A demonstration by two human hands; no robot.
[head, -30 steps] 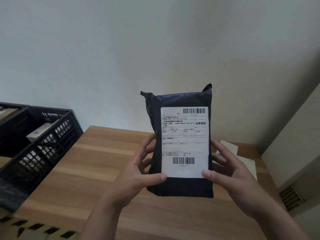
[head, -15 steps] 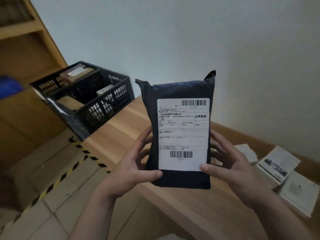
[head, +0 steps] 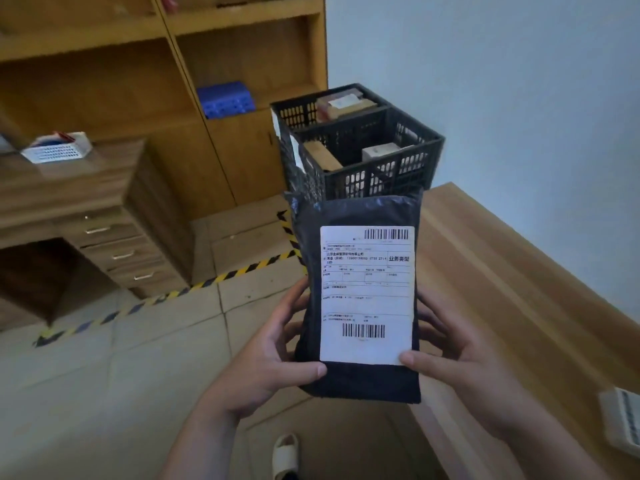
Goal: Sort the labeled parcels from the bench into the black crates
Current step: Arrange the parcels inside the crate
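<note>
parcel: black poly bag held upright in the air, white label with two barcodes facing the camera, hanging over the floor just off the table edge
left hand: thumb pressed on the front by the label's lower corner, fingers curled round the back edge, so it's gripping the parcel
right hand: same deal, thumb on the other lower corner, fingers wrapped behind
crates: two black ones side by side past the parcel's top, each with boxes already inside
other stuff: wooden shelving with a blue rack, drawers, hazard tape on the floor, a white box at the table's right edge
</note>
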